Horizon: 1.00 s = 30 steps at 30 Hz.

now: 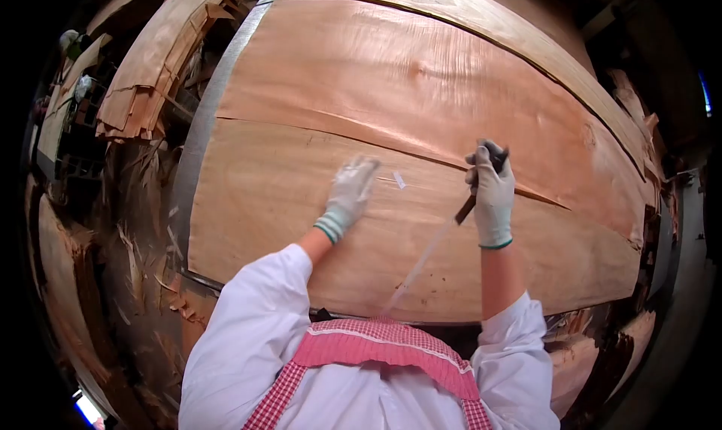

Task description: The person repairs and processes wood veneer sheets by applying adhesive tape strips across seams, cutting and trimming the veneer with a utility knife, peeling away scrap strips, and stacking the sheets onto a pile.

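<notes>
My left hand (352,189), in a pale glove with a green-edged cuff, rests on or just over the light veneer sheet (286,204), fingers extended and slightly blurred. A small white strip (399,180) lies on the veneer to its right. My right hand (493,193), also gloved, is closed around a dark-handled tool (465,209). From the handle a long, thin, pale blade-like strip slants down towards my apron; blur hides its exact kind. Beyond both hands lies a redder veneer sheet (436,77), its edge meeting the lighter sheet along an uneven seam with a narrow dark gap.
Stacked veneer pieces (150,77) stand at the upper left. Torn veneer scraps (180,306) litter the left side. A pale metal edge (197,148) borders the work surface on the left. Another long veneer strip (451,9) curves along the far side.
</notes>
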Available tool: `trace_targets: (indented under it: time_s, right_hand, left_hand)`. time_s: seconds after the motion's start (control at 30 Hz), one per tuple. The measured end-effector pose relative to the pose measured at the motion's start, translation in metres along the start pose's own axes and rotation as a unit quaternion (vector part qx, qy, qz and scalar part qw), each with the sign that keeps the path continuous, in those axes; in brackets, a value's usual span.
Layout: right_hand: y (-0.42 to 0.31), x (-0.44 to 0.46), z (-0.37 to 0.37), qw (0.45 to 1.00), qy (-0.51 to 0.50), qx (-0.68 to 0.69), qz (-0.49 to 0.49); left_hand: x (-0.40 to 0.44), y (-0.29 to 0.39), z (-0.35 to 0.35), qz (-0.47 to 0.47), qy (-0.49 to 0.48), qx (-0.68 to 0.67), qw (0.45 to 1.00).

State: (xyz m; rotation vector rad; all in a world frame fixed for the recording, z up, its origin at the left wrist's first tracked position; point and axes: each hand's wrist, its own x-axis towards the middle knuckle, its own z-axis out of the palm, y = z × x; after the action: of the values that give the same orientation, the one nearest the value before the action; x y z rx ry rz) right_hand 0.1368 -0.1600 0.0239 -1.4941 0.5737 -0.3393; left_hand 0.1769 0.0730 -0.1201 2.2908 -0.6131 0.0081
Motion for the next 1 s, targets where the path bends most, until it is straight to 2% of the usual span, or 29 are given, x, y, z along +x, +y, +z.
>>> trace_targets:
  time_s: [0.03,0.1,0.17,0.27,0.3,0.33,0.43,0.47,0.53,0.57,0.6,0.63,0.67,0.7,0.73,0.77,0.8,0.83,0.87,0.9,0.93,0.97,1.0]
  right_hand:
    - [0.001,-0.007,0.001,0.997,0.034,0.071,0.016]
    - [0.035,-0.013,-0.003,0.998,0.029,0.033,0.039]
    - [0.041,-0.025,0.002,0.998,0.025,-0.008,0.062]
    - [0.043,-0.031,-0.017,0.993,0.091,0.024,0.072]
    - [0.056,-0.030,-0.043,0.990,0.102,0.085,-0.041]
    - [0.035,-0.036,-0.053,0.981,0.163,0.056,-0.085]
    - [-0.003,-0.028,-0.113,0.947,0.241,-0.011,-0.214]
    - [-0.034,-0.033,-0.103,0.924,0.262,-0.080,-0.267]
    - [-0.076,-0.044,-0.104,0.896,0.272,-0.107,-0.334]
    - [-0.091,-0.045,-0.117,0.899,0.259,-0.067,-0.348]
    - [-0.108,-0.045,-0.106,0.879,0.253,-0.105,-0.391]
    - [-0.125,-0.046,-0.096,0.855,0.247,-0.140,-0.434]
    - [-0.144,-0.060,-0.054,0.789,0.252,-0.254,-0.500]
    - [-0.151,-0.073,-0.020,0.752,0.234,-0.303,-0.537]
    - [-0.148,-0.092,0.017,0.853,0.113,-0.215,-0.462]
    - [-0.142,-0.111,0.054,0.936,0.008,-0.100,-0.338]
    - [-0.136,-0.131,0.090,0.973,-0.080,-0.036,-0.213]
    - [-0.110,-0.135,0.111,0.954,-0.176,-0.064,-0.234]
    - [-0.099,-0.145,0.131,0.912,-0.279,-0.084,-0.290]
    - [-0.101,-0.161,0.148,0.918,-0.366,-0.044,-0.147]
    - [-0.101,-0.170,0.163,0.890,-0.391,-0.059,-0.226]
    - [-0.105,-0.175,0.178,0.844,-0.383,-0.076,-0.368]
    - [-0.113,-0.182,0.192,0.815,-0.381,-0.059,-0.432]
  left_hand:
    - [-0.006,0.001,-0.010,-0.002,0.027,0.002,1.000]
    - [-0.029,0.006,-0.029,-0.015,0.079,0.008,0.997]
    - [-0.058,0.008,-0.033,0.037,0.038,0.028,0.998]
    - [-0.108,0.033,-0.049,0.098,-0.045,-0.001,0.994]
    - [-0.123,0.040,-0.047,0.099,-0.076,0.005,0.992]
    - [-0.131,0.044,-0.042,0.098,-0.102,0.015,0.990]
    - [-0.144,0.038,-0.022,0.071,-0.094,0.045,0.992]
    - [-0.146,0.031,-0.017,0.077,-0.095,0.046,0.991]
    - [-0.147,0.020,-0.012,0.093,-0.099,0.043,0.990]
    - [-0.146,0.019,-0.012,0.090,-0.103,0.033,0.990]
    - [-0.147,0.020,-0.012,0.086,-0.107,0.022,0.990]
    - [-0.144,0.017,-0.016,0.080,-0.103,0.016,0.991]
    - [-0.140,0.016,-0.022,0.014,-0.077,-0.057,0.995]
    - [-0.134,0.017,-0.030,-0.052,-0.052,-0.131,0.989]
    - [-0.127,0.020,-0.041,-0.114,-0.028,-0.206,0.972]
    - [-0.110,0.036,-0.075,-0.142,0.034,-0.434,0.889]
    - [-0.088,0.058,-0.120,-0.160,0.093,-0.636,0.749]
    - [-0.077,0.070,-0.164,-0.104,0.081,-0.618,0.775]
    - [-0.075,0.076,-0.204,-0.043,0.071,-0.596,0.799]
    - [-0.080,0.081,-0.224,0.004,0.098,-0.604,0.791]
    - [-0.087,0.085,-0.241,0.049,0.125,-0.609,0.781]
    - [-0.098,0.091,-0.264,0.078,0.148,-0.546,0.821]
    - [-0.108,0.098,-0.287,0.103,0.176,-0.479,0.854]
